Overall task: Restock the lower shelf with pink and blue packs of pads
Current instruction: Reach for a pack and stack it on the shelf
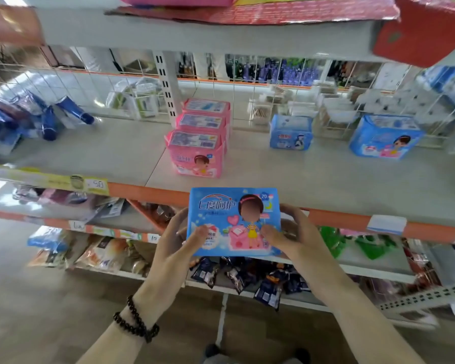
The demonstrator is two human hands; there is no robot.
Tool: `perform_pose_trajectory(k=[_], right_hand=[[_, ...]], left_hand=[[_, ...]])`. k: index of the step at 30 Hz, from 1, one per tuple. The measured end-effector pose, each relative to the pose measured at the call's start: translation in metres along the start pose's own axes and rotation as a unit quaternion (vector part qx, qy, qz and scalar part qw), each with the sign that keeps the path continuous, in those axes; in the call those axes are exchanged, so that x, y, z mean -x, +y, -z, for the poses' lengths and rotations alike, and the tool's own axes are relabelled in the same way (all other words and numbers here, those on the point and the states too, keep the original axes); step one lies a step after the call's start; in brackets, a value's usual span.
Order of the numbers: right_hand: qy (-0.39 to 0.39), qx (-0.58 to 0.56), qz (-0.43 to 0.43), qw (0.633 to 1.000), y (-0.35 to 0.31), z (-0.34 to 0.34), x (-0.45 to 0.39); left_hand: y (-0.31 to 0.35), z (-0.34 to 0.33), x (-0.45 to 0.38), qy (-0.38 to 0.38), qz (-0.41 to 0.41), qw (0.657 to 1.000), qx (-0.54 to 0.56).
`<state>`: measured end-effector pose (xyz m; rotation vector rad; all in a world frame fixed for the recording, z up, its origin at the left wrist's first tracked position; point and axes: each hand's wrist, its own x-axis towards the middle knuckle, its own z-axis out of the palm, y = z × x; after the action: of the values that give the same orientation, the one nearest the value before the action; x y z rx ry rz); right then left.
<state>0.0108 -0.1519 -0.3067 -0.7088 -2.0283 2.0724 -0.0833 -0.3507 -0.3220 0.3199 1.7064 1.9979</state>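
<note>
Both hands' fingers [199, 233] grip blue pack [234, 219] upright.

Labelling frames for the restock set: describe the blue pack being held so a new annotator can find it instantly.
Start at the grey shelf with the orange front edge across the middle. Just in front of that edge, the left hand and right hand grip a blue pack of pads by its sides. Unlike the two blue packs on the shelf, it is held in the air, face toward the camera.

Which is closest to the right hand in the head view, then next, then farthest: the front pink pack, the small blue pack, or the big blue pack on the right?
From the right hand:
1. Front pink pack, up-left.
2. Small blue pack, straight behind.
3. Big blue pack, far right.
</note>
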Motion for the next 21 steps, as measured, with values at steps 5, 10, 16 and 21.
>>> perform_pose_trajectory(k=[5,10,16,21], right_hand=[[0.012,-0.027,-0.002,1.0,0.007,0.003,-0.001],[0.043,-0.042,0.001,0.998,0.014,0.017,0.002],[0.054,-0.075,-0.001,0.996,0.015,0.043,0.007],[0.081,-0.067,0.031,0.994,0.007,0.062,0.007]], left_hand=[[-0.004,0.004,-0.008,-0.025,0.011,1.0,-0.015],[-0.007,-0.011,-0.022,-0.05,0.009,0.998,-0.025],[-0.008,-0.037,-0.032,-0.064,0.002,0.997,-0.031],[-0.012,-0.069,-0.039,-0.089,-0.007,0.995,-0.046]])
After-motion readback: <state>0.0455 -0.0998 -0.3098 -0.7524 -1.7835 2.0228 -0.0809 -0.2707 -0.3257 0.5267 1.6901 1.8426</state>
